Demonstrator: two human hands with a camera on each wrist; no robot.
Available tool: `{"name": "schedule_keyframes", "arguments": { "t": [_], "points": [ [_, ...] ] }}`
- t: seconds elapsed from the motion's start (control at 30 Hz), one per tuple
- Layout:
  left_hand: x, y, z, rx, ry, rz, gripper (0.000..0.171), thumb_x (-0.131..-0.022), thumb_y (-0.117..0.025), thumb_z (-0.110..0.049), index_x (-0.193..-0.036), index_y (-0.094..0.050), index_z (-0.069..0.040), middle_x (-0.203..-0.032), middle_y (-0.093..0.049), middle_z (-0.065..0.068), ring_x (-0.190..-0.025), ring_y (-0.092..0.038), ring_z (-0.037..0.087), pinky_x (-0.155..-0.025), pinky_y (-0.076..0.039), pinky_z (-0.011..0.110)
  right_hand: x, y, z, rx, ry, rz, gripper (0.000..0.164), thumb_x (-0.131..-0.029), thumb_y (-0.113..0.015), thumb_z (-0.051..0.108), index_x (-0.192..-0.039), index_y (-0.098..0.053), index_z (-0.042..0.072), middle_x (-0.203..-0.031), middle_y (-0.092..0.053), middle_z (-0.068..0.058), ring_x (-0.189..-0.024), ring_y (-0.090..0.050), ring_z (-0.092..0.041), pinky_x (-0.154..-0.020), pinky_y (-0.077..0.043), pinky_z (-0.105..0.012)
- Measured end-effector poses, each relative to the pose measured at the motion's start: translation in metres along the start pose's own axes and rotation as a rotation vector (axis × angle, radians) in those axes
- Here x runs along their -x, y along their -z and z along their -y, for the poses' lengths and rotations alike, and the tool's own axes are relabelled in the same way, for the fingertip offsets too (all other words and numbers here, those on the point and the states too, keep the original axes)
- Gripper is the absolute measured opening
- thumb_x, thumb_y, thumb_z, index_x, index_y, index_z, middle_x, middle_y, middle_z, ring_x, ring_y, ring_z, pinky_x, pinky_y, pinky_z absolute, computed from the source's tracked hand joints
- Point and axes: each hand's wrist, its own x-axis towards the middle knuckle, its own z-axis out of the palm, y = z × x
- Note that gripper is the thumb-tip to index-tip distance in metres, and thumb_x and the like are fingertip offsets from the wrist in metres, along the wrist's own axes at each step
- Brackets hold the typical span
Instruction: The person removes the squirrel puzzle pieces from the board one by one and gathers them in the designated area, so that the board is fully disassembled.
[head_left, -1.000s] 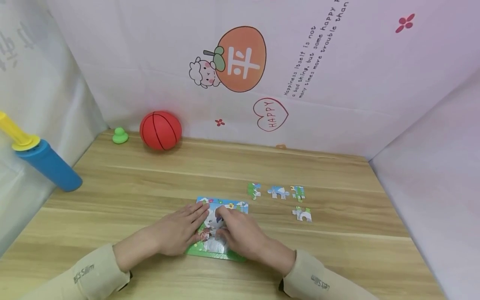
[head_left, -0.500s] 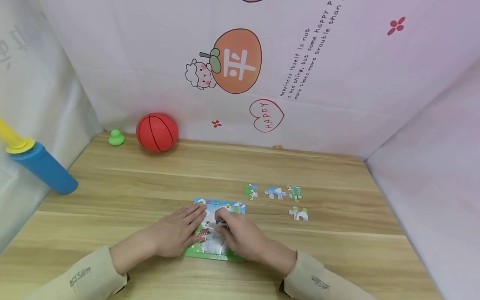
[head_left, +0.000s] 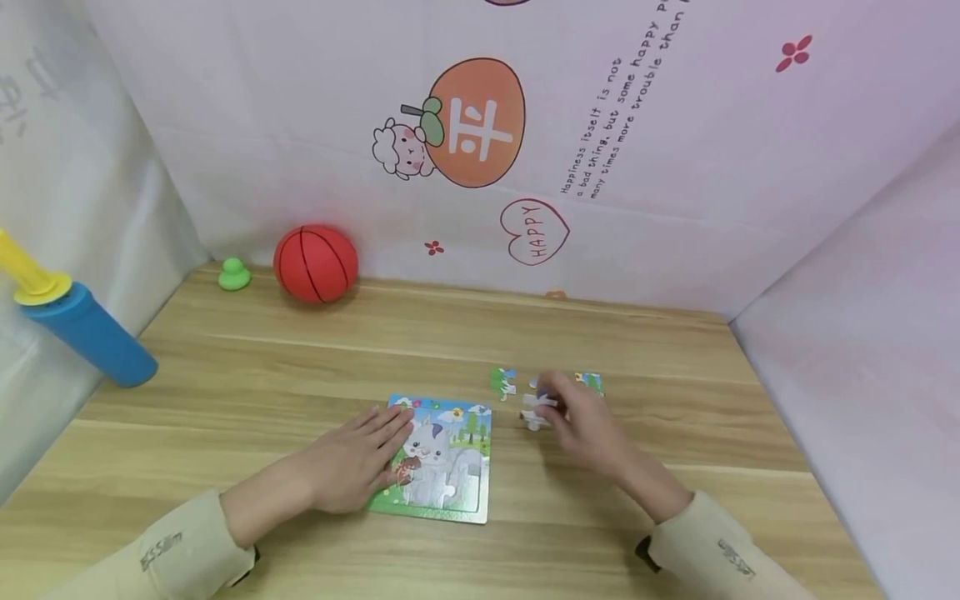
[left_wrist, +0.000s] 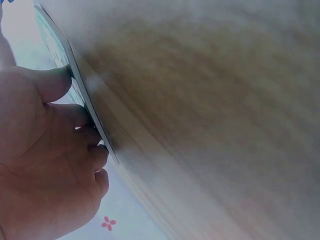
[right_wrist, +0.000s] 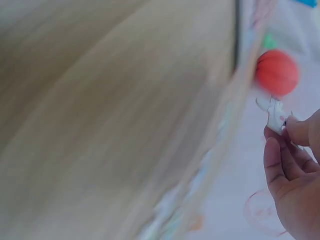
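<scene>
On the wooden table lies a jigsaw puzzle board (head_left: 471,454) with a grey squirrel picture; a bare grey patch shows at its lower right. My left hand (head_left: 352,467) rests with fairly straight fingers on the board's left side. In the left wrist view, the left hand's thumb and fingertips (left_wrist: 60,82) lie along the board's edge. Right of the board, my right hand (head_left: 592,429) pinches a whitish jigsaw piece (head_left: 534,414) between thumb and fingers. The right wrist view also shows this piece (right_wrist: 275,117), with a pink spot on it.
Loose jigsaw pieces lie beyond the right hand, among them a green one (head_left: 502,382) and a blue-green one (head_left: 590,382); the hand partly hides others. At the back left stand a red ball (head_left: 316,263), a green knob-topped object (head_left: 234,274) and a blue-yellow pump (head_left: 90,333).
The right hand has moved right, away from the board, with a jigsaw piece pinched in its fingers, uncovering the squirrel picture. The left hand has stayed on the board.
</scene>
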Motion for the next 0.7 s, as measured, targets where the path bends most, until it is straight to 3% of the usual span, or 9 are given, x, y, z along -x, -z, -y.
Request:
{"name": "schedule_keyframes", "arguments": {
  "t": [0.17,0.4,0.57,0.7],
  "points": [
    [-0.001,-0.001,-0.001,-0.005,0.005,0.007,0.067,-0.111,-0.042,-0.043,-0.163,-0.029,-0.003,-0.175,-0.020,0.014,-0.164,-0.018,0.033,-0.135,-0.021,0.053,0.018,0.005,-0.024,-0.008,-0.047,0.041,0.023,-0.090,-0.074,-0.004,-0.108,-0.062,0.003,-0.079,-0.065,0.000,-0.069,-0.054,0.001,-0.059,-0.051,-0.017],
    [-0.001,0.001,-0.001,-0.005,0.006,0.005,0.067,-0.111,-0.042,-0.043,-0.163,-0.029,-0.003,-0.175,-0.019,0.014,-0.165,-0.017,0.032,-0.135,-0.022,0.053,0.023,0.008,-0.034,-0.034,-0.151,0.131,0.026,-0.090,-0.075,-0.003,-0.112,-0.062,0.003,-0.082,-0.067,0.000,-0.070,-0.053,0.000,-0.060,-0.050,-0.018],
    [0.000,0.002,-0.002,0.002,0.013,0.013,0.067,-0.111,-0.042,-0.043,-0.163,-0.029,-0.003,-0.176,-0.019,0.014,-0.165,-0.017,0.032,-0.135,-0.022,0.052,0.019,0.008,-0.037,0.042,-0.231,0.213,0.025,-0.091,-0.077,0.006,-0.114,-0.066,0.006,-0.099,-0.069,-0.002,-0.087,-0.062,-0.008,-0.074,-0.056,-0.024],
    [0.000,0.000,-0.002,0.000,0.014,0.009,0.067,-0.111,-0.042,-0.044,-0.163,-0.030,-0.003,-0.175,-0.020,0.014,-0.165,-0.018,0.032,-0.135,-0.022,0.052,0.015,0.009,-0.039,0.065,-0.265,0.288,0.023,-0.093,-0.076,0.011,-0.114,-0.068,0.007,-0.111,-0.065,-0.005,-0.099,-0.061,-0.015,-0.082,-0.056,-0.029]
  ]
}}
